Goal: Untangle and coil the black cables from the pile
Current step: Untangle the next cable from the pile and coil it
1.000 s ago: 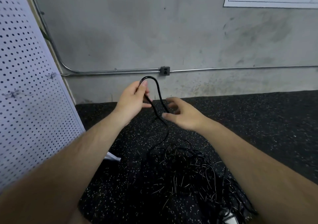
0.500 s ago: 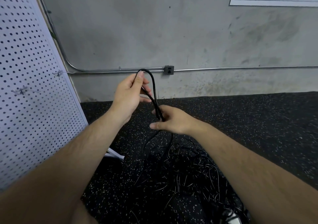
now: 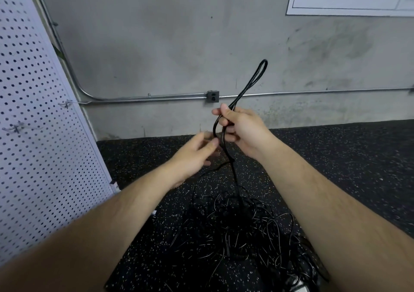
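Glossy black cable [image 3: 251, 83], speckled rubbery floor [image 3: 336, 157].

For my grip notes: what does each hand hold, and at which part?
The right hand grips the black cable below its folded loop. The left hand is open, holding nothing.

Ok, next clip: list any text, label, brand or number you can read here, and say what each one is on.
"有氧训练": printed on the white poster on the concrete wall, upper right. The poster is cut off by the frame edge.
Nothing else is readable. The wall socket, the pegboard and the black cables show no legible marking.
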Tool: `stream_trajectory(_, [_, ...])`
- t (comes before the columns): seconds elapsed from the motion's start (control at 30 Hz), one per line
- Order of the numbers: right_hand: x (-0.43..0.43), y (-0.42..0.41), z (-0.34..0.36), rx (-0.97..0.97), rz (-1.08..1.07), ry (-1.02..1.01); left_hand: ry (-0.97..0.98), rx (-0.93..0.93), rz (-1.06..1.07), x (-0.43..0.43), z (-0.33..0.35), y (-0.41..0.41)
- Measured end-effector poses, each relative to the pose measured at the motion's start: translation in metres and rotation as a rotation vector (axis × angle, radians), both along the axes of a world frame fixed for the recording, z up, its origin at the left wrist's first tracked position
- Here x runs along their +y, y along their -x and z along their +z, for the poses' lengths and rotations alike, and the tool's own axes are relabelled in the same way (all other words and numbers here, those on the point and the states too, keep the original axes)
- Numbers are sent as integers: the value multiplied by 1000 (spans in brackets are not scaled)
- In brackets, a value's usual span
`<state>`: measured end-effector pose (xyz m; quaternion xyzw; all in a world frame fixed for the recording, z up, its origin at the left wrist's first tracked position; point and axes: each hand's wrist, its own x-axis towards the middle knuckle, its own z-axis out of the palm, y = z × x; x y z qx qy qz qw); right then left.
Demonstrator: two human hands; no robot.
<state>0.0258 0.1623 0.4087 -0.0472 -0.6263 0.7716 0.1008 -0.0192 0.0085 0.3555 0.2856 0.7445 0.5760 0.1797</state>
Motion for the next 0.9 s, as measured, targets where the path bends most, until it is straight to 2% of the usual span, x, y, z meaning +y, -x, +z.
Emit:
stream_trajectory(0.07, [3,-3,0,-16,30,49,-79,-62,3,3,2,4])
stream_trajectory(0.2, [18,-5,-7,-145,-69,-59,-87,41,83,8,5,6])
stream_trajectory(0.33, [36,-14,-22,-509,-216,-442,-138,163,248,10,16,8])
stream_trajectory(0.4, [37,-19,-26,-634,-278,-725,-136,222,287,9,20,11])
stream_trajectory(0.47, [37,-19,-31,-573,-364,-1093,-131,252,284,7,23,13])
stream_trajectory(0.53, [24,-20,-29,-226,-251,-1218,-105,272,246,5,23,15])
stream_trajectory(0.6, [12,-14,-31,23,-82,-1153,-150,221,211,3,22,15])
stream_trajectory(0.63, [7,-11,-33,50,-50,-1099,-208,167,211,3,23,16])
stream_trajectory(0.7, [1,-6,-35,29,-23,-925,-362,40,237,0,27,19])
stream_trajectory(0.77, [-2,-3,-35,5,-23,-634,-485,-91,221,-6,30,21])
stream_trajectory(0.83, [-5,-1,-29,44,-52,-361,-490,-198,139,-12,30,16])
stream_trajectory(0.9, [-10,2,-22,65,-101,-163,-397,-239,45,-17,25,9])
